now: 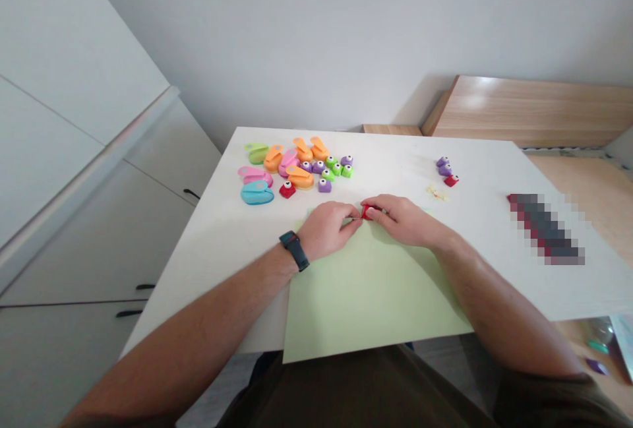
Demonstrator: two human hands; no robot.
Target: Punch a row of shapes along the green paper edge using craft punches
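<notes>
A large pale green sheet of paper [376, 303] lies in front of me, its near edge hanging past the table edge. My left hand [329, 229], with a dark watch on the wrist, is closed in a pinch at the sheet's far edge; the fingertips partly hide what is between them. Right beside those fingertips, my right hand [403, 218] grips a small red craft punch [366, 212] between thumb and fingers. The punch sits at the paper's far edge, mostly covered by the fingers.
Large lever punches, among them a blue one [257, 193], and several small punches cluster at the back left. Two purple punches [444, 169] and a red one [452, 181] stand right, near pale paper scraps [438, 194]. A pixelated dark object [546, 230] lies far right.
</notes>
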